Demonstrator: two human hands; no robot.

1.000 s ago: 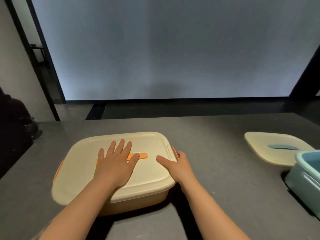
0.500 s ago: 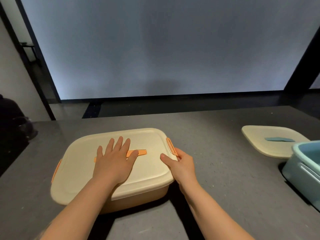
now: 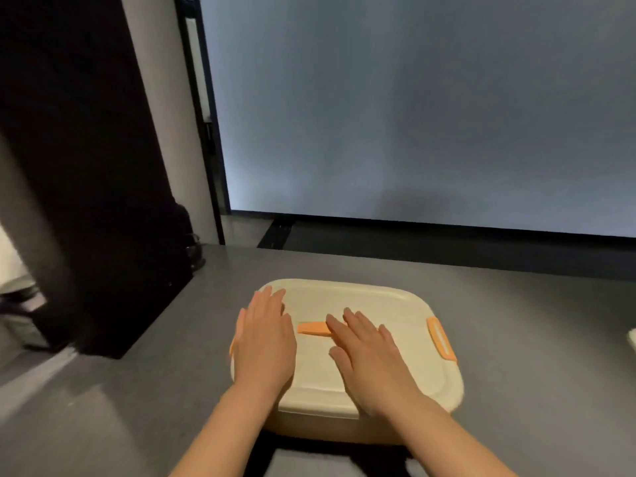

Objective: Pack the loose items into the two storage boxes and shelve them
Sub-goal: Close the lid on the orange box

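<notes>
The lidded cream box (image 3: 371, 304) hides its contents; left hand (image 3: 263, 342) and right hand (image 3: 373, 361) lie spread flat on the lid, grey table (image 3: 516, 339) open to the right.

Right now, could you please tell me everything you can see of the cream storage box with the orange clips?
The cream storage box looks like smooth plastic, rectangular with rounded corners. Its lid is on, with an orange handle strip across the middle and an orange clip at its right end. It sits flat on the grey table. The left hand lies flat at the lid's left end; the right hand lies flat near its centre, partly covering the strip.
</notes>
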